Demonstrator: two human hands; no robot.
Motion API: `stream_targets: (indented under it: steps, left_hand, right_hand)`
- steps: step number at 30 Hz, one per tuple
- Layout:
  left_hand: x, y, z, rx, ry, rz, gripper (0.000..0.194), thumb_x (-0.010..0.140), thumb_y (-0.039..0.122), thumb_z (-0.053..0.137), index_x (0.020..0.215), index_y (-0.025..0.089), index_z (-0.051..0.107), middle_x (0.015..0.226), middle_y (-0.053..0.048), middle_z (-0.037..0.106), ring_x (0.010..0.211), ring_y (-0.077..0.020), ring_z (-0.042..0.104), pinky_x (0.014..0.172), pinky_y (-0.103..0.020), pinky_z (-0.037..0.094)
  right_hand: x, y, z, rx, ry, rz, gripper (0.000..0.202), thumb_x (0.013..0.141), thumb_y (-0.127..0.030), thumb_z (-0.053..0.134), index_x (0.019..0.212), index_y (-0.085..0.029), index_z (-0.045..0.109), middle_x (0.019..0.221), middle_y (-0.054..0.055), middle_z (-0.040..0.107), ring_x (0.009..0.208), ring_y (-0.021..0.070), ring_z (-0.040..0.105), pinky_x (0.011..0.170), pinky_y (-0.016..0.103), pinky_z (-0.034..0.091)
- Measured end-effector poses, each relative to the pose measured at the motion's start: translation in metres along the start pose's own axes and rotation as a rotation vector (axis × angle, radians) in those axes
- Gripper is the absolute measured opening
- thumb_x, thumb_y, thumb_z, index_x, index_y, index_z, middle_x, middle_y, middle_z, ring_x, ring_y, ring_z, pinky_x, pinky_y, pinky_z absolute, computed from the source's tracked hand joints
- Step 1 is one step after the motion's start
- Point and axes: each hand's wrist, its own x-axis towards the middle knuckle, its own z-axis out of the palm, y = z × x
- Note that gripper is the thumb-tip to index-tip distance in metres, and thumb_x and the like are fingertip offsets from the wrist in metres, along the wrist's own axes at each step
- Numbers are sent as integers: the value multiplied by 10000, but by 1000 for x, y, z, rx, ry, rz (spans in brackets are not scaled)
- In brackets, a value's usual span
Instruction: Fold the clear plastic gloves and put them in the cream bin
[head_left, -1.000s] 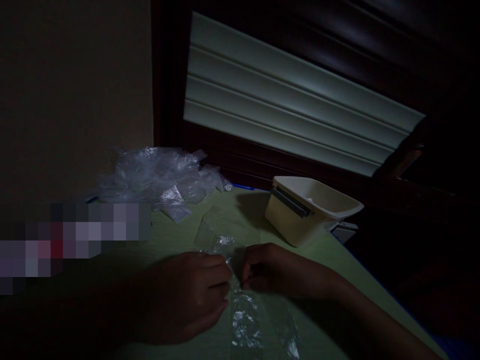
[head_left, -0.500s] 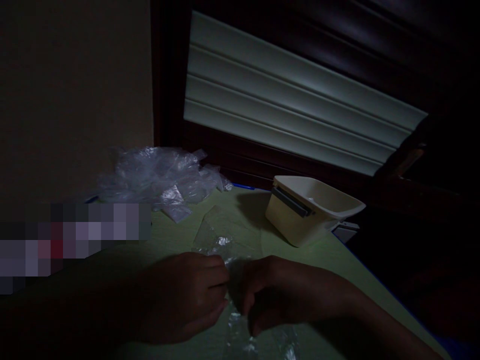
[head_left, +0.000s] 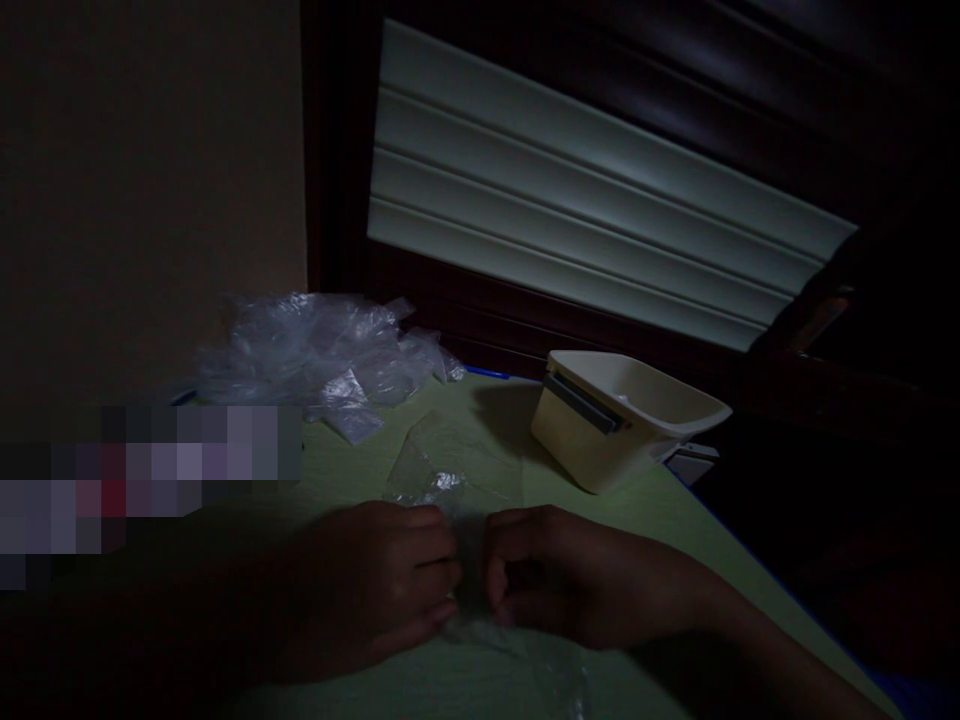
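A clear plastic bag [head_left: 457, 465] lies on the green tabletop [head_left: 405, 690], its near part passing between my two hands. My left hand [head_left: 382, 585] is closed at its left side, fingers curled on the film. Close by on the right, my right hand [head_left: 570, 575] has thumb and fingertips pinched together at the bag's right side. More clear film [head_left: 562, 680] trails below my right hand. The dim light hides exactly how the film sits in the fingers.
A heap of crumpled clear bags [head_left: 315, 350] sits at the back left. A cream plastic bin [head_left: 600, 430] with a dark handle stands tilted at the right edge. Behind are a slatted panel [head_left: 562, 190] and a blue pen-like item [head_left: 487, 373]. A blurred patch covers the left.
My right hand's thumb and fingers have come together, and its fingertips have risen slightly. The film below the hands has shifted and shows fewer bright creases.
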Motion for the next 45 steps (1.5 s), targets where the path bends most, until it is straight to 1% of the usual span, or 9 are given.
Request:
stream_targets:
  steps: [6, 11, 16, 22, 27, 31, 35, 41, 45]
  left_hand:
    - [1, -2, -2, 13, 1, -19, 136, 813, 249, 648, 776, 146, 568, 751, 2, 595, 693, -158, 513, 577, -273, 385]
    - [0, -4, 1, 56, 9, 5, 106, 795, 95, 613, 737, 156, 550, 746, 9, 583, 671, -150, 490, 546, -272, 354]
    - [-3, -4, 3, 78, -2, 10, 118, 804, 104, 599, 717, 156, 539, 736, 8, 566, 668, -144, 476, 542, -272, 340]
    - [0, -3, 0, 99, 32, 25, 100, 830, 102, 540, 742, 144, 564, 741, -2, 582, 678, -146, 488, 559, -273, 361]
    - [1, -1, -3, 67, 56, 32, 112, 834, 101, 493, 754, 144, 559, 763, -20, 592, 676, -154, 507, 581, -273, 386]
    - [1, -1, -1, 71, 57, 42, 88, 821, 98, 504, 765, 135, 560, 760, -22, 591, 671, -156, 505, 586, -281, 385]
    - [1, -2, 1, 63, 66, 36, 135, 831, 90, 480, 726, 133, 553, 730, -18, 585, 644, -152, 487, 560, -286, 376]
    - [-1, 0, 2, 3, 82, -18, 156, 865, 122, 454, 820, 136, 603, 730, -28, 612, 691, -158, 530, 625, -283, 436]
    - [-2, -1, 2, 72, 112, 18, 197, 861, 146, 493, 698, 150, 603, 693, -15, 615, 667, -153, 547, 593, -284, 433]
  right_hand:
    - [-1, 2, 2, 68, 63, 32, 91, 762, -59, 547, 785, -142, 576, 736, -9, 547, 644, 90, 492, 576, 174, 396]
    - [1, 5, 4, 67, 16, -21, 61, 775, -84, 576, 779, -142, 594, 785, 4, 582, 718, 99, 533, 655, 188, 421]
    - [1, 5, 4, 49, 0, -50, 40, 788, -132, 607, 825, -148, 606, 829, 11, 594, 767, 107, 558, 702, 204, 438]
    - [0, 8, 3, -125, 40, -33, 346, 661, -200, 741, 966, -154, 584, 929, 34, 588, 852, 151, 550, 745, 242, 434]
    - [1, 4, 4, -223, 75, -34, 442, 635, -238, 758, 1013, -148, 548, 971, 44, 559, 885, 163, 529, 761, 248, 432]
    - [3, -1, 6, -279, 107, -34, 387, 674, -223, 737, 1000, -132, 550, 971, 53, 563, 877, 157, 528, 763, 235, 427]
    - [3, -3, 8, -336, 96, -38, 252, 728, -113, 620, 975, -120, 567, 955, 68, 573, 861, 157, 529, 750, 239, 432]
    - [2, 0, 5, -263, 60, -20, 193, 754, -49, 516, 906, -133, 601, 864, 49, 599, 788, 138, 549, 714, 232, 428]
    - [1, 4, 3, -156, 53, 45, 118, 839, -124, 484, 851, -142, 600, 821, 26, 595, 724, 123, 527, 678, 230, 412]
